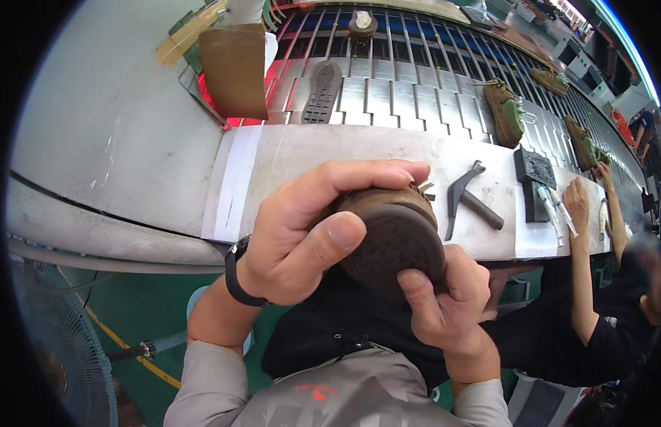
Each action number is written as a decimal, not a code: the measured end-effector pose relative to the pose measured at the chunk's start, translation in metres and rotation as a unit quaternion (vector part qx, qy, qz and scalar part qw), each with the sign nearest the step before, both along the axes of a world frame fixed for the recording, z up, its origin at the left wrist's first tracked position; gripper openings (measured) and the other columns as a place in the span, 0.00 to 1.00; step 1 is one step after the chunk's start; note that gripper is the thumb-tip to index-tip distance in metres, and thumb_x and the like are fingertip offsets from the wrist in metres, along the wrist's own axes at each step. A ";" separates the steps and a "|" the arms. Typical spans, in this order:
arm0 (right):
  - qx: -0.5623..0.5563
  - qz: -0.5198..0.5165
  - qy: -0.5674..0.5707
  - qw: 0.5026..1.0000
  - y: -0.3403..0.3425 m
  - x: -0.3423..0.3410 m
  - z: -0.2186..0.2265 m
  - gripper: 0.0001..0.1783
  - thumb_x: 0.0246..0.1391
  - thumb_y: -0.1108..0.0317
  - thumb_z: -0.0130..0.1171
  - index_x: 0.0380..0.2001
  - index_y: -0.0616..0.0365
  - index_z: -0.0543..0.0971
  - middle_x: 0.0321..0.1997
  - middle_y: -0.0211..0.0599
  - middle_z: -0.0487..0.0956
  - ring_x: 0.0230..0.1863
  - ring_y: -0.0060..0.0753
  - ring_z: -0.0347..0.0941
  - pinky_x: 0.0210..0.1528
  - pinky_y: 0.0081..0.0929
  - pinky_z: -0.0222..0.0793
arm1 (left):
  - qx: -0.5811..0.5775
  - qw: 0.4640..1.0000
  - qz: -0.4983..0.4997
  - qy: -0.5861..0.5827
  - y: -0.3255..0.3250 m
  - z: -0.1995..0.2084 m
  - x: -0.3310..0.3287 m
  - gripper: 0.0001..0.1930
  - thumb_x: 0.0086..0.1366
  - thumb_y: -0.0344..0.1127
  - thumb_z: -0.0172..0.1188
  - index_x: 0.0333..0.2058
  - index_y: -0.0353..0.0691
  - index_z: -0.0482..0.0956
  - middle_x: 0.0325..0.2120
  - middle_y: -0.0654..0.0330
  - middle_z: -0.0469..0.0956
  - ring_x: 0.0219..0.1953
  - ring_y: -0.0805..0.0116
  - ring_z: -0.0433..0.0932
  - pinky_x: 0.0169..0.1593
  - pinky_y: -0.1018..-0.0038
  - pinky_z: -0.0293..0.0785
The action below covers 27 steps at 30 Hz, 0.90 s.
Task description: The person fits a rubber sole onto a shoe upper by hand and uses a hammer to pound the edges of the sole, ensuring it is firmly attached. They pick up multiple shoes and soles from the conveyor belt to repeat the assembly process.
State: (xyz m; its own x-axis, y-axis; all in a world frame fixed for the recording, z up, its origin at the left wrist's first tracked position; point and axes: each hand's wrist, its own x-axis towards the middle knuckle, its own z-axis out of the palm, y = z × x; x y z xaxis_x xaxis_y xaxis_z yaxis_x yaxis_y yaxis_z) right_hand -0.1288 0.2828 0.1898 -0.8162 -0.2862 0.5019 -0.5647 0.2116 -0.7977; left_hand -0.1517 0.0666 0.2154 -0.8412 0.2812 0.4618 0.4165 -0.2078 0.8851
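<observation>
A brown shoe [394,245] is held up between my hands over the near edge of the bench, its dark patterned sole turned toward me. My left hand [302,228] wraps over the top of it, thumb on the sole's left edge and fingers across the brown upper. Gripping the lower right rim of the sole is my right hand [451,302], with its thumb pressed on the sole. The far part of the shoe is hidden behind the sole and my fingers. A black hammer [469,199] with a curved head lies on the bench to the right.
Beyond the bench [387,146] runs a metal conveyor [394,99] carrying a loose grey sole [322,92] and several brown shoes, one [504,114] green inside. A black block [535,181] and syringe-like tubes [551,206] sit at right. A co-worker's hands [576,203] rest nearby; a fan [64,356] stands left.
</observation>
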 end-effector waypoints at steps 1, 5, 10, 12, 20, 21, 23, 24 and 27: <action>0.020 -0.007 0.030 0.999 -0.002 0.001 0.001 0.13 0.60 0.65 0.73 0.37 0.63 0.81 0.21 0.38 0.82 0.18 0.32 0.79 0.22 0.27 0.71 | -0.025 0.999 0.023 0.014 -0.002 0.001 0.004 0.32 0.78 0.57 0.51 0.61 0.29 0.72 0.59 0.29 0.75 0.60 0.44 0.80 0.63 0.54 0.77; 0.028 0.004 0.022 0.999 -0.007 -0.001 0.003 0.12 0.59 0.67 0.74 0.36 0.63 0.82 0.21 0.39 0.81 0.18 0.35 0.79 0.22 0.27 0.72 | -0.074 0.989 0.066 0.114 -0.006 -0.011 0.006 0.32 0.79 0.57 0.49 0.61 0.29 0.72 0.58 0.30 0.76 0.59 0.44 0.80 0.62 0.53 0.78; 0.034 0.022 0.017 0.999 -0.016 0.003 0.006 0.11 0.57 0.69 0.74 0.35 0.62 0.81 0.22 0.39 0.81 0.17 0.36 0.78 0.21 0.28 0.72 | -0.116 0.978 0.131 0.112 -0.006 -0.004 0.022 0.24 0.81 0.50 0.49 0.55 0.30 0.73 0.52 0.33 0.80 0.55 0.44 0.83 0.59 0.54 0.81; 0.016 0.016 0.003 1.000 -0.020 0.002 0.006 0.11 0.57 0.69 0.75 0.35 0.61 0.81 0.22 0.39 0.80 0.17 0.36 0.77 0.21 0.29 0.71 | -0.092 0.972 0.182 0.114 -0.003 -0.004 0.023 0.17 0.81 0.41 0.47 0.52 0.31 0.73 0.49 0.34 0.82 0.51 0.46 0.84 0.56 0.55 0.82; 0.025 -0.015 0.112 0.993 -0.025 -0.012 0.000 0.14 0.53 0.68 0.77 0.34 0.61 0.80 0.21 0.39 0.77 0.17 0.39 0.74 0.20 0.32 0.68 | -0.135 0.958 0.186 0.170 -0.014 -0.015 0.014 0.22 0.81 0.49 0.49 0.52 0.31 0.71 0.50 0.38 0.78 0.52 0.49 0.83 0.57 0.56 0.81; 0.026 -0.008 0.109 0.994 -0.027 -0.013 0.002 0.14 0.53 0.68 0.77 0.34 0.61 0.80 0.22 0.39 0.77 0.17 0.39 0.74 0.20 0.33 0.68 | -0.138 0.959 0.185 0.162 -0.014 -0.015 0.015 0.22 0.81 0.49 0.49 0.52 0.31 0.71 0.50 0.38 0.78 0.52 0.49 0.83 0.57 0.56 0.81; 0.025 0.001 0.102 0.994 -0.030 -0.009 0.005 0.13 0.53 0.69 0.77 0.34 0.61 0.80 0.23 0.39 0.76 0.17 0.40 0.74 0.20 0.33 0.68 | -0.129 0.957 0.204 0.158 -0.015 -0.011 0.017 0.18 0.80 0.46 0.51 0.50 0.32 0.71 0.48 0.40 0.79 0.50 0.50 0.83 0.56 0.55 0.81; 0.017 0.002 0.069 0.997 -0.032 -0.008 0.006 0.13 0.53 0.69 0.76 0.34 0.61 0.80 0.23 0.39 0.76 0.17 0.40 0.74 0.20 0.34 0.68 | -0.113 0.959 0.224 0.132 -0.011 -0.007 0.020 0.16 0.80 0.44 0.52 0.46 0.32 0.72 0.45 0.41 0.80 0.48 0.50 0.83 0.56 0.54 0.81; 0.012 0.012 0.051 0.999 -0.034 -0.011 0.004 0.12 0.54 0.69 0.75 0.34 0.60 0.80 0.23 0.39 0.77 0.17 0.40 0.74 0.20 0.34 0.69 | -0.111 0.964 0.225 0.088 -0.015 -0.004 0.020 0.15 0.79 0.43 0.54 0.45 0.32 0.73 0.44 0.42 0.81 0.47 0.50 0.84 0.56 0.55 0.81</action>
